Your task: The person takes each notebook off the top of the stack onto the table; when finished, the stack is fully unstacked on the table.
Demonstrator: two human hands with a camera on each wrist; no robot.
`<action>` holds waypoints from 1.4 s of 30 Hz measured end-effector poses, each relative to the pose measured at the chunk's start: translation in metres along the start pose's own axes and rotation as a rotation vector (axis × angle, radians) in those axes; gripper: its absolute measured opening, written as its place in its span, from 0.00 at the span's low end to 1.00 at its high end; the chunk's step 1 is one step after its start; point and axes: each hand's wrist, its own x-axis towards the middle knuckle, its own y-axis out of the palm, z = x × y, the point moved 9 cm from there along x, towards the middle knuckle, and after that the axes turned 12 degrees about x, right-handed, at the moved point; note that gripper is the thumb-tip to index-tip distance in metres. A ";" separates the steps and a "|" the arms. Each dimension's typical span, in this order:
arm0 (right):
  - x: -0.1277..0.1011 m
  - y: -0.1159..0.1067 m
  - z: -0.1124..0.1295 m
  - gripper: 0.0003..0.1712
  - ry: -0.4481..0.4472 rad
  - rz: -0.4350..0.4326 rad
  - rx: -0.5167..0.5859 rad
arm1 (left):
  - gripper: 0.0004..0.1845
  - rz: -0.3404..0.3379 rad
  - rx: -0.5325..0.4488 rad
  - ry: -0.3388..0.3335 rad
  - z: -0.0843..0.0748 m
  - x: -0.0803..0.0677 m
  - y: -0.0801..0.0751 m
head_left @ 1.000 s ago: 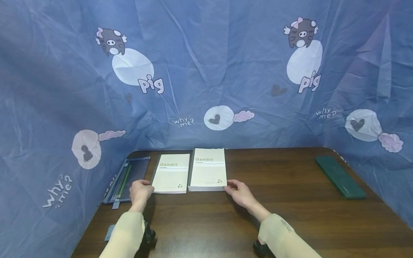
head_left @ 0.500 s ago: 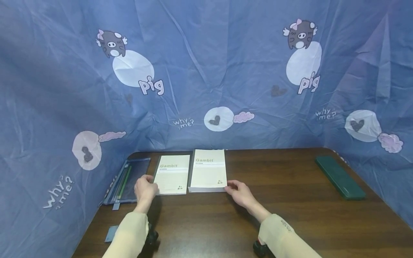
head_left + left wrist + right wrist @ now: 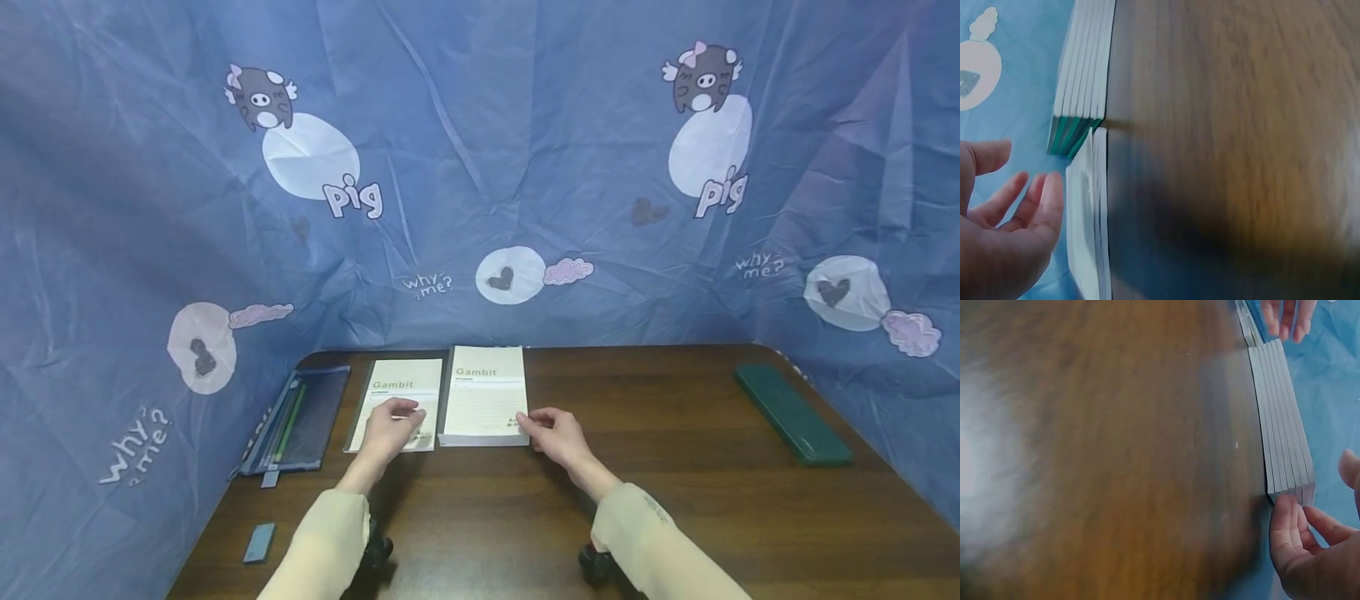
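Two sets of cream "Gambit" notebooks lie side by side at the back of the dark wooden table (image 3: 675, 500). A single thin notebook (image 3: 397, 387) (image 3: 1088, 212) is on the left, a stack of several notebooks (image 3: 483, 392) (image 3: 1282, 425) (image 3: 1082, 69) on the right. My left hand (image 3: 390, 425) (image 3: 1010, 231) is over the near end of the thin notebook with relaxed fingers; whether it touches the cover I cannot tell. My right hand (image 3: 551, 433) (image 3: 1300, 544) has its fingertips against the stack's near right corner, with the thumb apart from it.
A blue mesh pencil pouch (image 3: 300, 421) lies left of the notebooks. A small blue eraser (image 3: 258, 542) sits near the front left edge. A long dark green case (image 3: 791, 412) lies at the far right. A blue printed curtain (image 3: 480, 167) closes in the back and both sides.
My left hand has moved right, from the thin notebook's left edge to over its cover. My right hand has edged left to the stack's corner. The notebooks have not moved.
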 end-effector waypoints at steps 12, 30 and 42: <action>0.020 0.003 -0.001 0.33 0.054 -0.041 0.019 | 0.21 0.124 -0.098 -0.049 0.000 0.003 0.034; 0.027 0.004 -0.003 0.27 0.043 -0.134 -0.022 | 0.18 0.153 -0.078 -0.032 0.002 0.006 0.042; 0.030 -0.006 -0.004 0.23 0.067 -0.132 0.002 | 0.17 0.149 -0.023 -0.012 0.003 0.007 0.046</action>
